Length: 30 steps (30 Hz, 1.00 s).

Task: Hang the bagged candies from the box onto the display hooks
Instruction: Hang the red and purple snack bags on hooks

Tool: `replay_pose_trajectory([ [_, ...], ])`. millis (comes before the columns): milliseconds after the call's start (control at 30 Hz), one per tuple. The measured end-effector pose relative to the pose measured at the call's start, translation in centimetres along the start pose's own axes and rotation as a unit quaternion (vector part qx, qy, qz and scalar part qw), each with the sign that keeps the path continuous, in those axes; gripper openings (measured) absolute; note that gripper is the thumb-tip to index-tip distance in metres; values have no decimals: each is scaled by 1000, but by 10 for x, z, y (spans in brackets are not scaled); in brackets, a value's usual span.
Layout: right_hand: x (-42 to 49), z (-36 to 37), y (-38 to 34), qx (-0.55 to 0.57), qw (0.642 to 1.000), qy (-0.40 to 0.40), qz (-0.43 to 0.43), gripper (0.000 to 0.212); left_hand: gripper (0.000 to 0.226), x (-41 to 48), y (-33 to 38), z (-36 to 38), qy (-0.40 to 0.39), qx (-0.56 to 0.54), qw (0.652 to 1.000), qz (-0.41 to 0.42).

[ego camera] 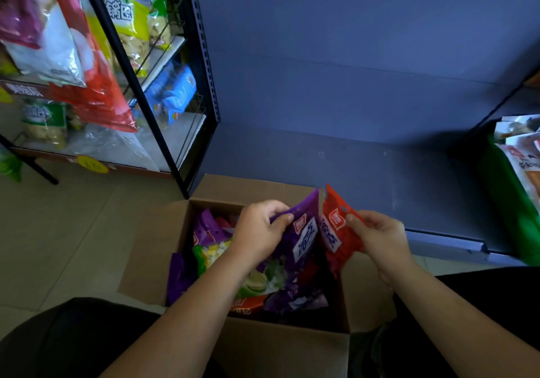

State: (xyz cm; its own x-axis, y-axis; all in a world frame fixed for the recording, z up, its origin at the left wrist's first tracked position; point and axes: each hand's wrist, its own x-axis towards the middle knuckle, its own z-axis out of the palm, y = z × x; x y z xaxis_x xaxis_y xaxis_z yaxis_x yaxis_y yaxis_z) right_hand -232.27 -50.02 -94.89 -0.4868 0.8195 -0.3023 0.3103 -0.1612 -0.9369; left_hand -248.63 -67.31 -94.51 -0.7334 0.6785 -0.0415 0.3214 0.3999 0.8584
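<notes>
The left hand [260, 231] pinches one purple candy bag [305, 243], and the right hand [380, 238] pinches one red candy bag [336, 235], both over one open cardboard box [152, 249].

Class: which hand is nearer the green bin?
Right. The right hand, pinching a red bag, is over the box side toward the green bin; the left hand, gripping a purple bag, is farther across.

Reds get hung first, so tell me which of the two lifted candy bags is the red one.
The red bag pinched by the right hand, on the right. The other lifted one, gripped by the left hand, is a purple bag.
</notes>
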Motion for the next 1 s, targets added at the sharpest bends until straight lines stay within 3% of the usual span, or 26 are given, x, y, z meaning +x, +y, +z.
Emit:
replay_pose_trajectory([
  [133, -5, -8, -38, -37, 997, 3, -62, 14, 10, -5, 33, -23, 11, 12, 998, 67],
  [500, -18, -45, -155, -48, 984, -24, -170, 9, 14, -5, 144, -73, -19, 42, 992, 118],
  [800, -21, -136, -271, 15, 973, -45, -224, 7, 15, 17, 295, -84, -9, 133, 970, 205],
  [1000, -23, -196, -367, 2, 951, 2, -310, 11, 14, 39, 399, -85, 10, 120, 956, 269],
])
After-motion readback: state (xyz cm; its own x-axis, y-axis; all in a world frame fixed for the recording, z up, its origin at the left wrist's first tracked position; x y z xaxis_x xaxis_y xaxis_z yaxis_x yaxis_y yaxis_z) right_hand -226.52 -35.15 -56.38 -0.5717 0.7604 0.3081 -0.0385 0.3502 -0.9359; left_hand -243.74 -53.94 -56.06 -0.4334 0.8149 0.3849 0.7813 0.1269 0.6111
